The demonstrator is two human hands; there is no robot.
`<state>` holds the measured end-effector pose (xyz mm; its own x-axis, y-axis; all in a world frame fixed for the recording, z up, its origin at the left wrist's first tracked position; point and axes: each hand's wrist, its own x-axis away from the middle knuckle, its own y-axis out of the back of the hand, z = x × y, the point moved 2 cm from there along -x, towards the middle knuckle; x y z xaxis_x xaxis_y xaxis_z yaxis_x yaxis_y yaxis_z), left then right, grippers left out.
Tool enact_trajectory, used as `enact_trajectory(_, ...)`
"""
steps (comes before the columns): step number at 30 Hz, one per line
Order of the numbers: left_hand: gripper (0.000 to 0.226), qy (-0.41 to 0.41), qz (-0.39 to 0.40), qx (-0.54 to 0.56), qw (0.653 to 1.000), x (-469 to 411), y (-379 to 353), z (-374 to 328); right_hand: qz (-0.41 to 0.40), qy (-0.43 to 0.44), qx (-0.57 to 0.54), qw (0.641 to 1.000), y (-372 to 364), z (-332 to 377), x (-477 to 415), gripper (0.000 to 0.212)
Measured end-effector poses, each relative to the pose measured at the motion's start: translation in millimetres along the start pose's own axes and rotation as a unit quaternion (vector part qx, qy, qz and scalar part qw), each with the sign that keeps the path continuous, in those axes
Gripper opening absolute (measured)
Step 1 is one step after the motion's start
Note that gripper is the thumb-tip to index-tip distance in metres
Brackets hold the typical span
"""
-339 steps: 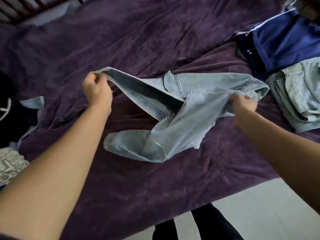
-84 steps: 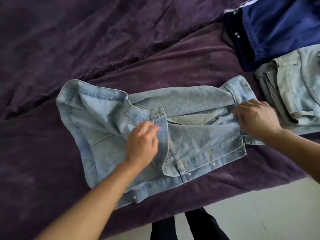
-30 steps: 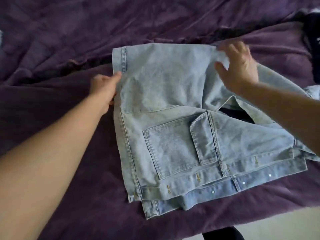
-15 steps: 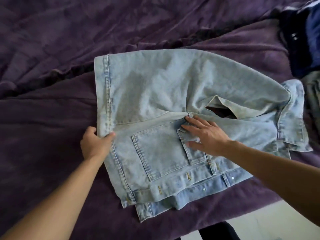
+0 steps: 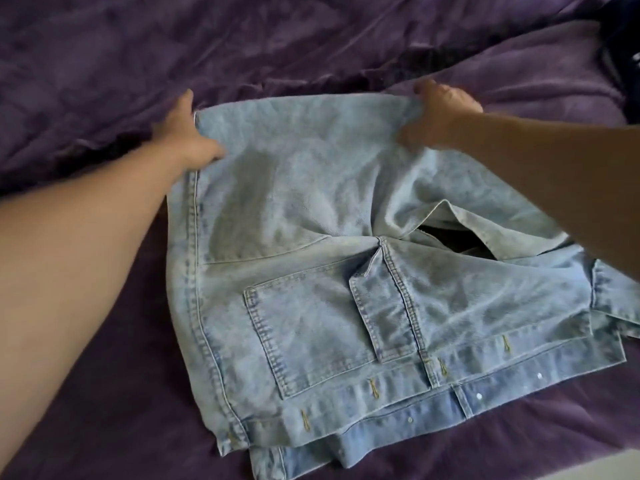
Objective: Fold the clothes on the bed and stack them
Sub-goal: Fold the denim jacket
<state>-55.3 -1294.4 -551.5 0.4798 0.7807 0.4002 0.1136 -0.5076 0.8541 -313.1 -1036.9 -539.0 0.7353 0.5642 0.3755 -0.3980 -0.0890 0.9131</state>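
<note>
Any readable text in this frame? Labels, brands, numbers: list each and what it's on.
No readable text in this frame.
denim jacket: no words or tag showing, only stitched buttonholes and snaps.
dark garment at the top right: a small white mark cut by the frame edge, too blurred to read.
purple bedspread: plain, no print.

Both arms extended forward, forearms bare. My left hand [image 5: 187,136] pinches the denim jacket [image 5: 311,202] at its far left corner, thumb on top. My right hand [image 5: 441,112] grips the far right corner, fingers curled, knuckles up.
</note>
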Motion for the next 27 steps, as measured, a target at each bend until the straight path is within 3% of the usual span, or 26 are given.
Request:
enact_trajectory(2, 0.074, 0.028, -0.016, 0.02, 0.999, 3, 5, -1, -0.036, 0.028, -0.018, 0.999, 5, -5, 6, 0.044)
enact_trajectory(4, 0.044, -0.004, -0.073, -0.013, 0.997, 25, 17, -5, -0.101, 0.102, -0.043, 0.989, 16, -10, 34, 0.032)
enact_trajectory(7, 0.028, -0.152, -0.206, -0.111, 0.96, 88, 31, 0, -0.172, 0.191, -0.081, 0.963, 28, -21, 104, 0.023)
enact_trajectory(9, 0.026, -0.229, -0.23, -0.143, 0.935, 139, 33, 16, -0.153, 0.253, -0.067, 0.953, 25, -34, 154, 0.019)
enact_trajectory(11, 0.041, -0.261, -0.152, -0.194, 0.933, 187, 21, 42, -0.101, 0.299, -0.03, 0.948, 10, -50, 197, 0.026)
enact_trajectory(13, 0.056, -0.277, -0.021, -0.259, 0.925, 235, 0, 69, 0.002, 0.306, 0.025, 0.952, -17, -66, 229, 0.032)
enact_trajectory(16, 0.046, -0.285, 0.113, -0.292, 0.906, 288, -27, 87, 0.193, 0.255, 0.13, 0.938, -51, -82, 259, 0.042)
enact_trajectory(18, 0.035, -0.296, 0.105, -0.252, 0.915, 304, -38, 78, 0.155, 0.258, 0.061, 0.952, -51, -77, 265, 0.032)
enact_trajectory(20, 0.028, -0.33, 0.038, -0.187, 0.924, 307, -48, 55, -0.003, 0.289, -0.013, 0.957, -51, -66, 266, 0.021)
enact_trajectory(22, 0.031, -0.347, -0.015, -0.168, 0.923, 299, -63, 31, -0.091, 0.282, -0.003, 0.955, -56, -53, 259, 0.033)
enact_trajectory(25, 0.075, -0.264, 0.061, -0.241, 0.932, 276, -91, 23, -0.047, 0.21, 0.083, 0.973, -75, -60, 234, 0.06)
enact_trajectory(27, 0.09, -0.21, 0.115, -0.308, 0.921, 270, -116, 48, 0.017, 0.133, 0.134, 0.982, -91, -90, 221, 0.071)
